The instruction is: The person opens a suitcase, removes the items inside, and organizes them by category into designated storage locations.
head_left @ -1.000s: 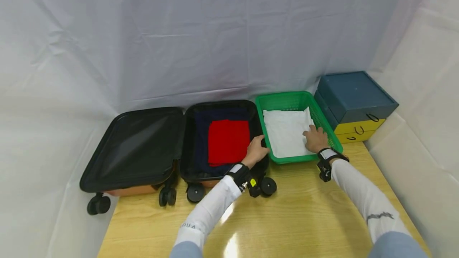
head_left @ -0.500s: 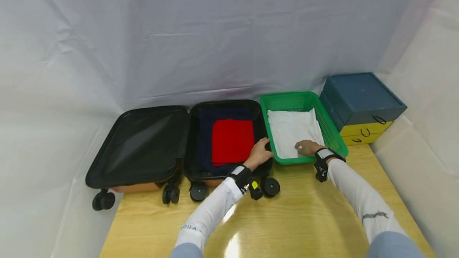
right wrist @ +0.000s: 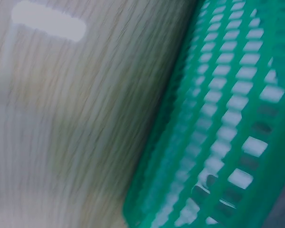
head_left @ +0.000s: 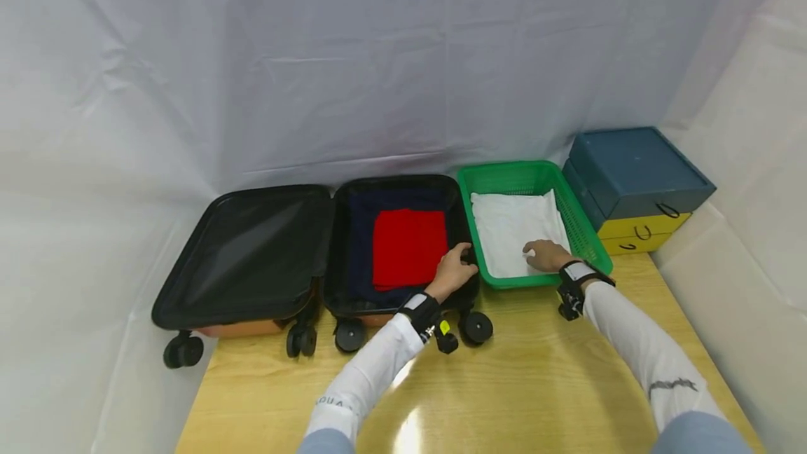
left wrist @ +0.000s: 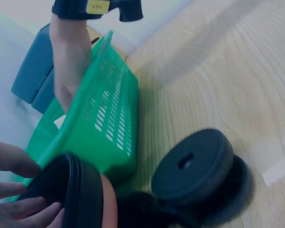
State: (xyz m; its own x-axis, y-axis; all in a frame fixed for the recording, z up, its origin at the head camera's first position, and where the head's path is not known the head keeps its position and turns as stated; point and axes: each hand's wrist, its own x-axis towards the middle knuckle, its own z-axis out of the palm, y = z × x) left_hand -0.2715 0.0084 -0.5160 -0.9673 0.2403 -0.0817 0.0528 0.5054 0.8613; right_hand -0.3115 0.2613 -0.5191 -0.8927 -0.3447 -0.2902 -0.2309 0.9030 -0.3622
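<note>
My right hand (head_left: pixel 547 256) is inside the green basket (head_left: pixel 583 237), its bent fingers down at the near part of a folded white cloth (head_left: pixel 513 223). I cannot tell whether they pinch it. The basket wall (right wrist: pixel 228 104) hides most of that hand in the right wrist view. My left hand (head_left: pixel 452 272) hovers at the near right corner of the open suitcase (head_left: pixel 337 279), fingers loosely bent and holding nothing. In the left wrist view its fingers (left wrist: pixel 28 209) lie beside the suitcase rim (left wrist: pixel 78 194). A folded red cloth (head_left: pixel 408 247) rests on dark blue cloth (head_left: pixel 359 244) in the suitcase.
The suitcase's black lid half (head_left: pixel 246 258) lies spread out to the left. Black wheels (head_left: pixel 476 328) stick out toward the near side. Right of the basket, blue-and-yellow drawer boxes (head_left: pixel 639 174) are stacked by the white sheeting. The wooden table (head_left: pixel 504 377) extends in front.
My right hand has moved from the right edge of the white cloth to its near part, with its fingers drawn in. The left hand stays by the suitcase corner. The head view has shifted slightly.
</note>
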